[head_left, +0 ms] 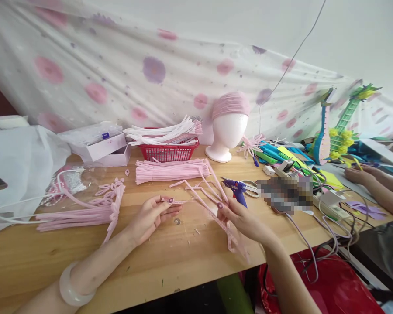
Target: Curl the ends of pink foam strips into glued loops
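Note:
My left hand [155,218] pinches one end of a thin pink measuring tape [182,202] above the wooden table. The tape runs across to my right hand [239,218], which is closed on it, and its loose part hangs below in a blur. Pink fuzzy stems [196,195] lie beside and behind my right hand; whether it also grips one is unclear. A thick bundle of pink stems [170,171] rests behind both hands. To the left, more pink stems [81,217] lie with a bent bunch across their end.
A blue glue gun [237,189] and scissors [249,187] lie right of the stems. Behind stand a red basket [170,152] and a white foam head [229,131]. Cables [334,231] tangle at the right, near another person's hands [362,174]. A white bag [16,170] is at left.

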Demonstrator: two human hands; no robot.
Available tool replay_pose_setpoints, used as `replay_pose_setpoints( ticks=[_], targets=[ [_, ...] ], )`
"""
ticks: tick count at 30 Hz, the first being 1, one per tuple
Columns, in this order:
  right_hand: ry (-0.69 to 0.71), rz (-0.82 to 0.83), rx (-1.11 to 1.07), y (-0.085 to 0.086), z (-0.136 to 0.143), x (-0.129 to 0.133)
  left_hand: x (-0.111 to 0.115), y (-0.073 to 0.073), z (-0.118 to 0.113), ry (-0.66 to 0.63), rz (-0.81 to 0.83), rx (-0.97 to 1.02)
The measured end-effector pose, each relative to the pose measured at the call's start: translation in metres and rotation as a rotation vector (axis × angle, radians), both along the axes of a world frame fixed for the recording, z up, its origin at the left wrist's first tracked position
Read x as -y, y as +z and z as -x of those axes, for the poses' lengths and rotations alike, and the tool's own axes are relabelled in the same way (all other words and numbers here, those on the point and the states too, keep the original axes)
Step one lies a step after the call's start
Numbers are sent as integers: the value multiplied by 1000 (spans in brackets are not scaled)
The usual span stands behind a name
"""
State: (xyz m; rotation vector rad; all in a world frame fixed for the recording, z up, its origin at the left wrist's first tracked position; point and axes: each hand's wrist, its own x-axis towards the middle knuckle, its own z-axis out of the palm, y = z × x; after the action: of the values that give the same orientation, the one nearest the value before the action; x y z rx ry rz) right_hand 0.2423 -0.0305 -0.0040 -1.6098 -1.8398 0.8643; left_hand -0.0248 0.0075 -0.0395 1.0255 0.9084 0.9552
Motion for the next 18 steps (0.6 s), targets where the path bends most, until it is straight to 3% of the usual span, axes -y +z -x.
replay_pose_setpoints(
  ticks=[3,5,9,11,13,18],
  targets=[
    [-234,-228,-81,5,25,11,1,-4,-3,65,35,-2],
    [-235,-238,-358,10,49,23,1,-6,-5,86,17,-32],
    [-83,95,-918,11,91,39,3,-4,-4,96,-84,-136],
    [-46,255,-1029,2,101,39,4,-2,-3,67,-127,-171],
    [-50,319,-964,-8,101,38,5,1,-1,21,-129,-185],
    [-153,126,-487,-25,80,42,7,3,1,-58,-46,-137]
  ],
)
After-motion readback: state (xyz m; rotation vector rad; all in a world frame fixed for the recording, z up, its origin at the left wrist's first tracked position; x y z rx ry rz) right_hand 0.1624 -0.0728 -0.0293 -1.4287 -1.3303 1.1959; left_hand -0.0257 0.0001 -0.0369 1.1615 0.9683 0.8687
